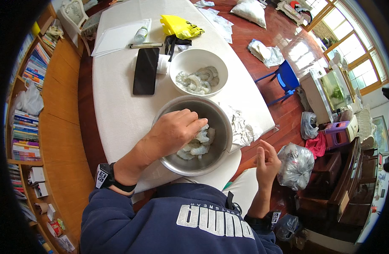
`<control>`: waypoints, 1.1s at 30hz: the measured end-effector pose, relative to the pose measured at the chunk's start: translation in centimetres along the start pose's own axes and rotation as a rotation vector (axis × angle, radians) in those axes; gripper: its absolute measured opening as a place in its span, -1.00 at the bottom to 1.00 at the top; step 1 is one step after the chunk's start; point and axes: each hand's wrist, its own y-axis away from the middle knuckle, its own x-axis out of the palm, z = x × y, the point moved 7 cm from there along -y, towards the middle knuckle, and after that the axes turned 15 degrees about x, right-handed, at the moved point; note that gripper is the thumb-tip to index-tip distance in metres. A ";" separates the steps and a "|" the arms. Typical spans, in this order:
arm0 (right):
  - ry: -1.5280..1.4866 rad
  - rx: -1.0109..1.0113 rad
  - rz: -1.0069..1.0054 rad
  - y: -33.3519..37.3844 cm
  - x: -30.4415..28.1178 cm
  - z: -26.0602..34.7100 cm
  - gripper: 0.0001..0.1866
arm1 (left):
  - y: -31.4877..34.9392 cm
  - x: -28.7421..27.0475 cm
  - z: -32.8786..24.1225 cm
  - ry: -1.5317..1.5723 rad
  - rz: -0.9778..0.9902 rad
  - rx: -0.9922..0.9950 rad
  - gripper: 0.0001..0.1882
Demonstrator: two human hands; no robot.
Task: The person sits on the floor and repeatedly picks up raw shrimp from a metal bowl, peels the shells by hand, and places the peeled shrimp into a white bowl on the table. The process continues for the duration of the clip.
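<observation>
A steel bowl (226, 131) stands at the near end of the white table. Pale, greyish shrimp (198, 149) lie in it. Over this bowl, my left hand (177, 130) is closed, its fingertips pinched on a whitish shrimp (203, 134); the fingers partly cover it. Just beyond is a white bowl (176, 63) holding more grey, translucent shrimp (200, 80). My right hand (267, 164) is raised off to the right, past the table's edge. Its fingers are loosely bent and apart, with nothing visible in them.
A black phone (146, 71) leans on a white roll (162, 64) left of the white bowl. Crumpled white cloth (241, 129) lies right of the steel bowl. Farther back are a yellow bag (179, 27), a small bottle (140, 35) and pens (145, 45). A blue chair (286, 76) stands right.
</observation>
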 end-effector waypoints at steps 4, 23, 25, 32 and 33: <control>-0.326 0.094 0.258 0.2 -0.3 0.9 -0.90 | -0.1 0.2 -0.2 0.041 0.039 0.013 -0.61; -0.771 0.076 0.463 0.3 -1.2 -0.8 -0.79 | -3.2 2.3 13.1 0.038 0.317 -0.148 -0.73; -0.792 0.100 0.367 0.3 -2.0 -1.7 -0.80 | -4.0 5.0 14.9 0.085 0.422 -0.096 -0.72; -0.871 -0.034 0.304 0.9 -4.3 -2.5 -0.88 | -4.5 9.6 17.4 0.034 0.734 -0.212 -0.71; -0.887 -0.017 0.293 0.9 -4.4 -2.8 -0.86 | -4.6 9.4 17.3 0.045 0.726 -0.219 -0.73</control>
